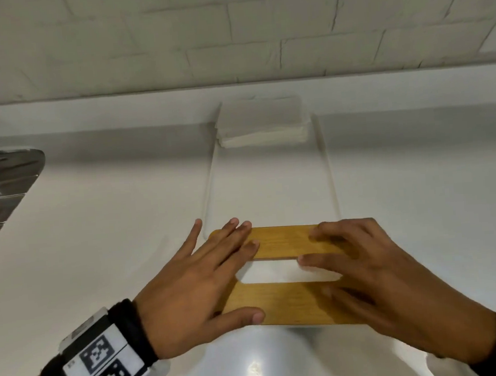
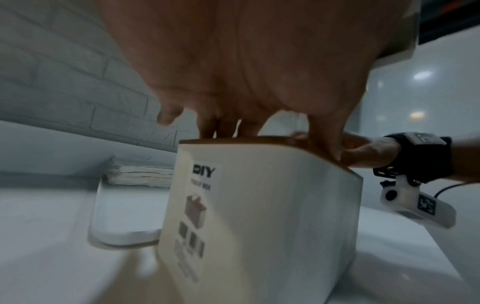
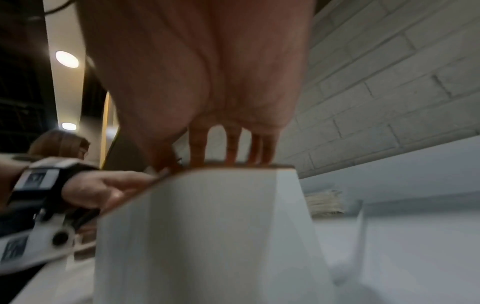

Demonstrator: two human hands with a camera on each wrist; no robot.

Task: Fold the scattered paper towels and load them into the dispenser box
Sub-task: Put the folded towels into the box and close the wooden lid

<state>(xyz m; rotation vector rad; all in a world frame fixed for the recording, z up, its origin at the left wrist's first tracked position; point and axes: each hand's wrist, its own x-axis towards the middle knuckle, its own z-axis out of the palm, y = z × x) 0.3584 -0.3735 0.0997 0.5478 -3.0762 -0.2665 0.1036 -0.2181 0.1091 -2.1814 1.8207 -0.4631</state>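
Observation:
The white dispenser box (image 2: 259, 205), labelled "DIY", stands on the counter near me with its wooden lid (image 1: 286, 239) on top. White paper shows through the lid's slot (image 1: 277, 271). My left hand (image 1: 218, 279) lies flat on the lid's left end, fingers straight and thumb along the front edge. My right hand (image 1: 350, 262) rests on the right end with its fingers spread over the wood. The right wrist view shows those fingertips (image 3: 233, 152) touching the lid's top. A stack of folded paper towels (image 1: 261, 124) sits behind the box.
A clear tray (image 1: 330, 175) stretches from the box back to the towel stack. A ribbed metal surface (image 1: 0, 189) lies at the counter's left edge. A white brick wall (image 1: 228, 35) closes off the back. Another person's head (image 3: 59, 144) shows far to the left.

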